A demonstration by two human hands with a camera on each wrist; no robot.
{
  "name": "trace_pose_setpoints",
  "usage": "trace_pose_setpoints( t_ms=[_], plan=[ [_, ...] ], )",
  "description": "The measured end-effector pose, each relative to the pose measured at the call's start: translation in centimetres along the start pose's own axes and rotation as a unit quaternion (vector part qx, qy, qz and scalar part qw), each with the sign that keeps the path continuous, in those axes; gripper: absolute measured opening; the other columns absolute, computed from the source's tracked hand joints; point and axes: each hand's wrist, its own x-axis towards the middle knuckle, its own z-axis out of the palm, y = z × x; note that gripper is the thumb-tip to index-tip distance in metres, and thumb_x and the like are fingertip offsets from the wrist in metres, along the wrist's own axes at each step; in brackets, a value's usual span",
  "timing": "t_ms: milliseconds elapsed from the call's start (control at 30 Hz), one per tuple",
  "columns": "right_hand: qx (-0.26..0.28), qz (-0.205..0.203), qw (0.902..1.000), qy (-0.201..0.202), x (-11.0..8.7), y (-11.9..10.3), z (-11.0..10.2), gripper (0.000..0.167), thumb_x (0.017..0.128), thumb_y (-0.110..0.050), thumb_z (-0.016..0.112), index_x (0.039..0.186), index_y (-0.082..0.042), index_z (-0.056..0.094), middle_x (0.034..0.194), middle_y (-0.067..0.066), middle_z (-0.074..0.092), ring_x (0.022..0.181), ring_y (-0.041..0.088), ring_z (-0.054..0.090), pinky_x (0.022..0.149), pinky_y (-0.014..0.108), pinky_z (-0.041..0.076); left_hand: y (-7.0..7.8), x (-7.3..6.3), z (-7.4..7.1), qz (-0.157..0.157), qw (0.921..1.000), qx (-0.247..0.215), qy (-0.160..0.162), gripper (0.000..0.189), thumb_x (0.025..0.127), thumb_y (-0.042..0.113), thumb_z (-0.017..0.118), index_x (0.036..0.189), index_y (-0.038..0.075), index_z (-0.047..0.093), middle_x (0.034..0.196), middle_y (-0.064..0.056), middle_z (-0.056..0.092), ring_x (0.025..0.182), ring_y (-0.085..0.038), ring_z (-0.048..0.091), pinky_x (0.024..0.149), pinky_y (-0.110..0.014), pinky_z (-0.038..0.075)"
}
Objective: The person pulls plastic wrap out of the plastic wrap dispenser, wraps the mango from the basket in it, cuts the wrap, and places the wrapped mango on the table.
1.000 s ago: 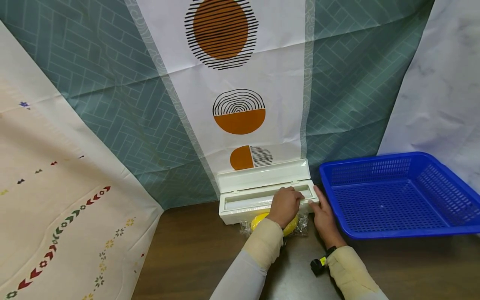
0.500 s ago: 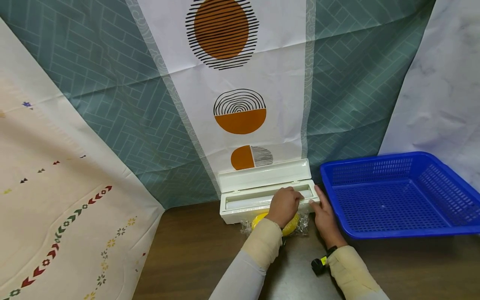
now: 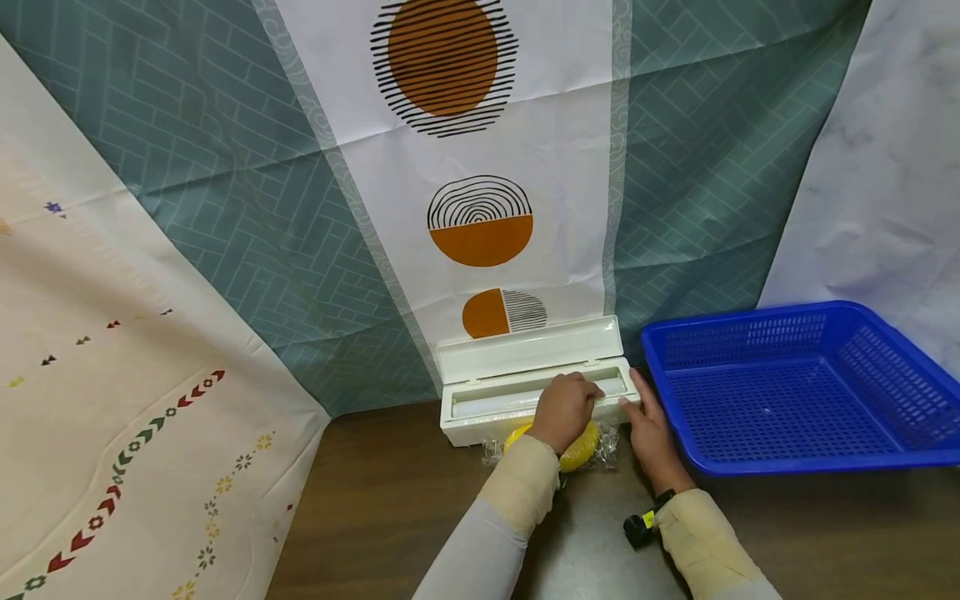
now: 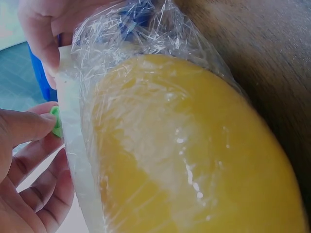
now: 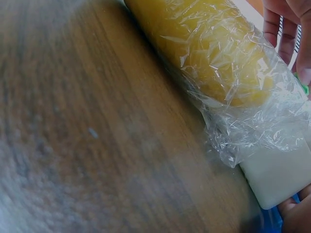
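Note:
A long white cling film dispenser (image 3: 468,433) stands on the table with its lid (image 3: 528,348) raised and a roll of film (image 3: 495,404) inside. My left hand (image 3: 561,412) is over its front edge near the right end. Thumb and finger pinch a small green slider (image 4: 56,121) there, as the left wrist view shows. My right hand (image 3: 652,433) grips the dispenser's right end. Against the front leans a smooth, rounded yellow thing (image 4: 194,145), like a melon, covered in crinkled clear film (image 5: 243,126); my left forearm partly hides it in the head view.
A blue perforated basket (image 3: 757,417) stands just right of my right hand. Patterned cloth (image 3: 480,125) hangs close behind the dispenser, and a pale embroidered cloth (image 3: 135,375) lies along the left. Brown wooden table (image 3: 382,500) stretches in front.
My left hand has shifted very slightly left along the dispenser's front edge. My right hand keeps its grip on the end; the rest looks the same.

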Motion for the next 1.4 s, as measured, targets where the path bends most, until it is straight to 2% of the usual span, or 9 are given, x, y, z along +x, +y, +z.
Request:
trace_pose_setpoints(
  t_ms=[333, 733, 1033, 1400],
  plan=[
    [0.008, 0.004, 0.9999, -0.005, 0.23, 0.31, -0.12, 0.058, 0.108, -0.010, 0.040, 0.162, -0.005, 0.018, 0.168, 0.017, 0.017, 0.149, 0.032, 0.022, 0.099, 0.003, 0.029, -0.27, 0.05, 0.09, -0.010, 0.9999, -0.008, -0.006, 0.022, 0.103, 0.021, 0.059, 0.108, 0.023, 0.080, 0.100, 0.006, 0.074, 0.092, -0.011, 0.068, 0.090, -0.024, 0.053],
    [0.009, -0.003, 0.9999, -0.005, -0.08, 0.00, -0.17, 0.059, 0.108, -0.008, 0.041, 0.161, -0.004, 0.018, 0.168, 0.020, 0.017, 0.151, 0.035, 0.020, 0.098, 0.002, 0.027, -0.44, -0.08, 0.21, -0.025, 0.9994, -0.017, -0.020, 0.023, 0.104, 0.021, 0.057, 0.109, 0.024, 0.080, 0.102, 0.007, 0.074, 0.095, -0.011, 0.068, 0.091, -0.025, 0.054],
    [0.007, -0.003, 0.9999, -0.007, 0.01, -0.13, -0.05, 0.059, 0.108, -0.007, 0.041, 0.161, -0.002, 0.017, 0.168, 0.020, 0.015, 0.151, 0.035, 0.018, 0.098, 0.002, 0.027, -0.80, -0.30, 0.19, -0.025, 0.9996, -0.006, -0.014, 0.025, 0.104, 0.018, 0.057, 0.110, 0.025, 0.079, 0.100, 0.008, 0.073, 0.092, -0.010, 0.068, 0.089, -0.024, 0.054],
    [0.008, 0.000, 0.9999, -0.006, 0.11, 0.10, -0.07, 0.058, 0.108, -0.008, 0.040, 0.161, -0.003, 0.018, 0.168, 0.018, 0.017, 0.150, 0.035, 0.020, 0.098, 0.001, 0.028, -0.99, -0.64, -0.17, -0.031, 0.9992, -0.020, -0.012, 0.025, 0.103, 0.017, 0.057, 0.109, 0.023, 0.080, 0.098, 0.007, 0.073, 0.091, -0.011, 0.068, 0.087, -0.024, 0.054]
  ],
)
